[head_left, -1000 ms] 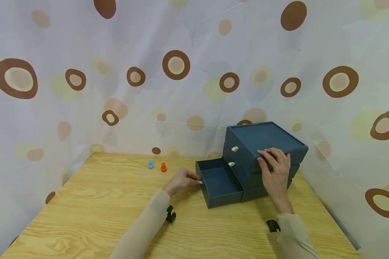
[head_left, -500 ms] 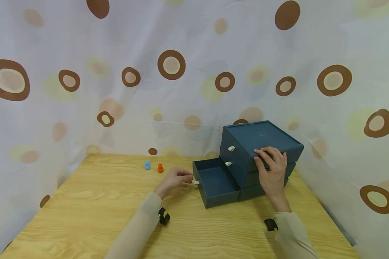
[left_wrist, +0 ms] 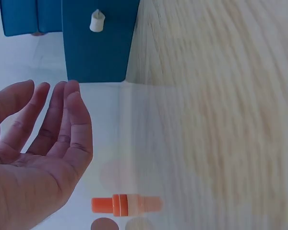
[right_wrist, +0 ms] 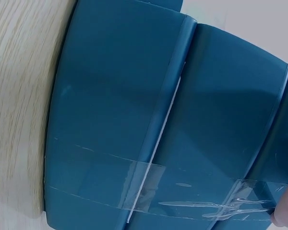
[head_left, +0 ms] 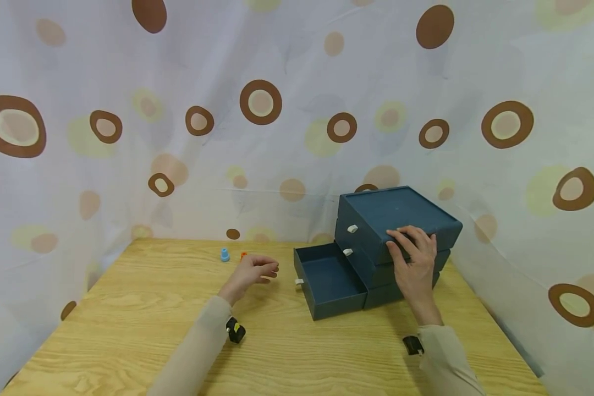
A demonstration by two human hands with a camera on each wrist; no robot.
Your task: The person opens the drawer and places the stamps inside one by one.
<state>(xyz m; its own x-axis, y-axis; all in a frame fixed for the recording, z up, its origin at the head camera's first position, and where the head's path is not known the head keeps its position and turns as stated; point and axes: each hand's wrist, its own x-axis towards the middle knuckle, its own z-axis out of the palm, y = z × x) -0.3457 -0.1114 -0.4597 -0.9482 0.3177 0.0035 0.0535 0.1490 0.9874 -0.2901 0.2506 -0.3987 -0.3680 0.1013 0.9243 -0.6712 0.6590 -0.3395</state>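
Observation:
A dark blue drawer unit (head_left: 401, 212) of three tiers stands at the right of the table, its bottom drawer (head_left: 334, 300) pulled out to the left. That drawer bears a small white pull tab (head_left: 299, 281). My left hand (head_left: 249, 275) is in the air left of the drawer, fingers loosely bent and holding nothing. Behind it, an orange peg-like piece (left_wrist: 117, 205) is partly hidden in the head view, with a light blue one (head_left: 225, 254) beside it. My right hand (head_left: 417, 264) rests on the unit's top front corner, fingertips on top.
The wooden table (head_left: 128, 313) ends at a white curtain (head_left: 287, 154) with brown and yellow circles, at the back and both sides. Clear tape (right_wrist: 149, 184) runs across the unit's tiers in the right wrist view.
My left hand has let go of the bottom drawer's tab and moved left, now overlapping the orange piece. My right hand stays on the unit. The drawer remains pulled out.

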